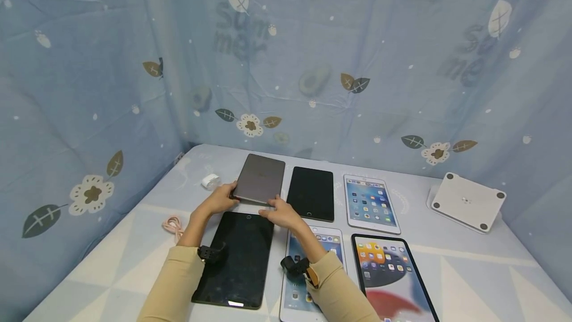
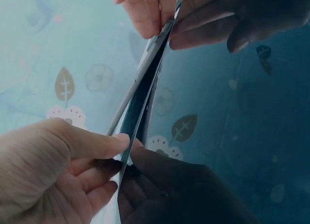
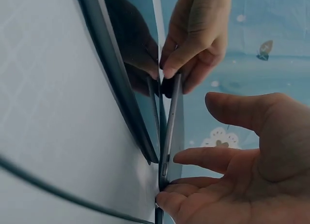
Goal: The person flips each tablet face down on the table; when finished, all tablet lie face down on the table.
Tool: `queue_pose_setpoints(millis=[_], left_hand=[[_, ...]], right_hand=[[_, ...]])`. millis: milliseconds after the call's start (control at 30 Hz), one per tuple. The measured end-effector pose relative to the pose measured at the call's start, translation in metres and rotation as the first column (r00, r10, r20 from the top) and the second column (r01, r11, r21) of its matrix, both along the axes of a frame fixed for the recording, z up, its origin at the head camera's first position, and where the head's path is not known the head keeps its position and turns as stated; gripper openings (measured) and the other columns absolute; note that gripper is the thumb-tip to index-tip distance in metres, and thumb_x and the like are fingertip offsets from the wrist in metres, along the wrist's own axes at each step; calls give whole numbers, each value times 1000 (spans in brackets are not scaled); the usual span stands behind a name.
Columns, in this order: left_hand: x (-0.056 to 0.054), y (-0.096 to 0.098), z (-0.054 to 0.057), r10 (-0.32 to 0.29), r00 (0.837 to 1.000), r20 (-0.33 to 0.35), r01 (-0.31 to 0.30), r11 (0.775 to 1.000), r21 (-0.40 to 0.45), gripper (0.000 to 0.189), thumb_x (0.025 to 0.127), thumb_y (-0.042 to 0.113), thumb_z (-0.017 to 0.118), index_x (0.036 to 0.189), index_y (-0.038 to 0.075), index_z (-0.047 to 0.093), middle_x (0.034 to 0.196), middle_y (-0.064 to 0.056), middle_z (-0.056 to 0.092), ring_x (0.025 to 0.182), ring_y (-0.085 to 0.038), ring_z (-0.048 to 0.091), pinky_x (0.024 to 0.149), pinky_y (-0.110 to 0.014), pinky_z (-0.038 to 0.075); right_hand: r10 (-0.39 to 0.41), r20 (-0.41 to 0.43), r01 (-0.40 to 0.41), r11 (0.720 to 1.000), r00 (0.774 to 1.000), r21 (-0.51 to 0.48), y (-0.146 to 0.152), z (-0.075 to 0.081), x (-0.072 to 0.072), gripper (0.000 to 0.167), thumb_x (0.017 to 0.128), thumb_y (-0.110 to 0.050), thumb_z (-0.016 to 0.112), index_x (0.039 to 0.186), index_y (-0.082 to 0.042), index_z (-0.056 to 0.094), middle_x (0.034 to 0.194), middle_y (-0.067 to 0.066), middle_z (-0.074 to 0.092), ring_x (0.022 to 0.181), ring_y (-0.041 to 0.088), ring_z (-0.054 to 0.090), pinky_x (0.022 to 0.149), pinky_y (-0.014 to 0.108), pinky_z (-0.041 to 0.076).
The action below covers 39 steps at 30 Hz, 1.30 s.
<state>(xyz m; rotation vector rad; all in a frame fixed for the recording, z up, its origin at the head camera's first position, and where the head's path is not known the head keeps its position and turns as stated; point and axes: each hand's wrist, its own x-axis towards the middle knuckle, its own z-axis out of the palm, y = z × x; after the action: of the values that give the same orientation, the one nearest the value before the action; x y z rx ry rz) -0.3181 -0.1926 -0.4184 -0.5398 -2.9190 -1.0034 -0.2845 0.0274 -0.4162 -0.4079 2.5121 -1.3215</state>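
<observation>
A dark grey tablet [image 1: 261, 178] lies back up at the far left of the table, its near edge slightly raised. My left hand [image 1: 220, 199] pinches its near left corner between thumb and fingers. At the near right corner, the fingers of my right hand [image 1: 283, 213] touch the tablet's edge [image 3: 169, 132]; they are fairly straight, with the thumb held apart. Below both hands lies a black tablet [image 1: 243, 257] with a dark screen, which mirrors them in the left wrist view. A second black tablet [image 1: 311, 193] lies right of the grey one.
Under my right forearm is a white tablet [image 1: 330, 242] with a lit screen. Another white tablet [image 1: 372, 203] and a black-rimmed tablet [image 1: 393, 277] lie further right. A white stand [image 1: 469, 202], a white charger [image 1: 211, 181] and a pink cable [image 1: 173, 225] are also on the table.
</observation>
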Motion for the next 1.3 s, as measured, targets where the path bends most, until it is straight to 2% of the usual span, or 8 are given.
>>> queue_pose_setpoints(millis=[133, 267, 433, 533, 700, 833, 1100, 1300], left_hand=[[3, 7, 4, 35, 999, 27, -33, 996, -79, 70, 83, 3, 67, 139, -21, 31, 138, -38, 41, 127, -48, 46, 102, -54, 41], [6, 14, 7, 51, 997, 63, -43, 992, -122, 74, 85, 7, 67, 141, -19, 28, 140, -38, 40, 130, -49, 42, 106, -55, 37], [7, 18, 7, 63, 995, 78, -52, 989, -139, 76, 90, 14, 65, 144, -18, 21, 147, -37, 29, 137, -50, 31, 110, -57, 31], [8, 25, 12, 40, 996, 84, -28, 990, -137, 77, 92, 19, 63, 145, -17, 20, 149, -35, 27, 137, -48, 33, 110, -56, 32], [12, 50, 28, -24, 997, 71, 34, 990, -140, 77, 93, 26, 63, 146, -14, 23, 150, -32, 30, 136, -45, 36, 109, -56, 35], [16, 77, 34, -44, 995, 91, 59, 983, -172, 78, 92, 31, 65, 147, -9, 27, 150, -28, 33, 137, -42, 37, 108, -55, 36], [12, 133, 27, -98, 988, 116, 116, 980, -160, 71, 92, 28, 65, 146, -7, 33, 148, -24, 41, 135, -38, 41, 108, -51, 38], [11, 150, 17, -70, 987, 143, 96, 979, -180, 79, 88, 27, 70, 146, -9, 30, 149, -25, 38, 137, -38, 39, 111, -49, 35]], right_hand=[[10, -5, -10, 1000, 1000, -8, 1, 0, -2, 60, 94, -26, 58, 140, 8, 42, 156, 30, 16, 143, 45, 23, 113, 56, 27], [14, -13, -14, 1000, 1000, 1, 2, 0, -3, 60, 94, -27, 58, 140, 9, 43, 155, 30, 17, 143, 46, 23, 114, 56, 27], [37, -15, -38, 999, 999, -19, 6, 5, -1, 60, 96, -26, 55, 141, 10, 40, 153, 30, 25, 142, 44, 26, 114, 54, 28], [47, -43, -48, 999, 998, -25, 14, 16, 0, 61, 97, -27, 55, 142, 10, 37, 152, 29, 29, 142, 43, 27, 113, 55, 28], [-20, -163, 29, 998, 986, 48, 40, 35, 2, 66, 96, -29, 57, 146, 6, 32, 155, 26, 24, 143, 44, 24, 112, 59, 27], [-111, -231, 139, 985, 967, 106, 67, 37, 2, 72, 95, -30, 59, 148, 5, 27, 155, 27, 22, 142, 46, 24, 112, 61, 26], [-199, -245, 243, 956, 949, 166, 119, 29, 1, 69, 94, -26, 59, 146, 9, 29, 153, 28, 27, 141, 46, 27, 112, 60, 27], [-215, -211, 257, 947, 954, 196, 138, 26, -3, 67, 94, -29, 58, 145, 6, 34, 150, 28, 34, 137, 47, 32, 108, 62, 32]])
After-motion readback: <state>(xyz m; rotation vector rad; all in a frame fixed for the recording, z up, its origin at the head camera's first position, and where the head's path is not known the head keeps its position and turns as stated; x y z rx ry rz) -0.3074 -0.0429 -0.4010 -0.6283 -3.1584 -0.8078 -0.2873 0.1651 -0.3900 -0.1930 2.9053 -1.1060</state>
